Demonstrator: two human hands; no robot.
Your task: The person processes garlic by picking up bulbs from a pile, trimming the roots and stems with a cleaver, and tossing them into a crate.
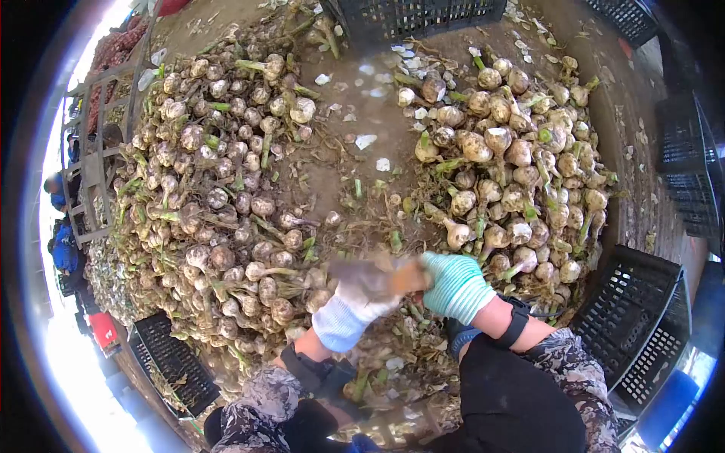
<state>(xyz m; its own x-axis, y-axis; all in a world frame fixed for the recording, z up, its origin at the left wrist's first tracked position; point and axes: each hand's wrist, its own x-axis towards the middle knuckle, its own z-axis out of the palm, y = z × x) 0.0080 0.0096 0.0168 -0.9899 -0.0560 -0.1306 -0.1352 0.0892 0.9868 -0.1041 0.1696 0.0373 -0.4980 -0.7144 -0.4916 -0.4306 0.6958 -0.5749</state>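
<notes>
My right hand point(457, 288), in a teal-and-white striped glove, is closed around one end of a blurred orange-brown piece point(408, 278) that looks like a wooden handle. Just left of it is my left hand point(361, 294), in a white and pale blue glove with greyish fingers. Motion smears those fingers, so whether they grip anything is hidden. Both hands are close together, low over the ground between two heaps of garlic bulbs. The left heap point(219, 198) has bulbs with dry stalks beside my left hand. Larger, trimmed-looking bulbs form the right heap point(521, 155) beyond my right hand.
Black plastic crates stand at the top point(415, 19), at the right point(627, 309) and at the lower left point(175, 362). Dirt ground point(347, 98) with white peel scraps runs between the heaps. A slatted frame point(94, 170) and people in blue point(64, 245) are at the far left.
</notes>
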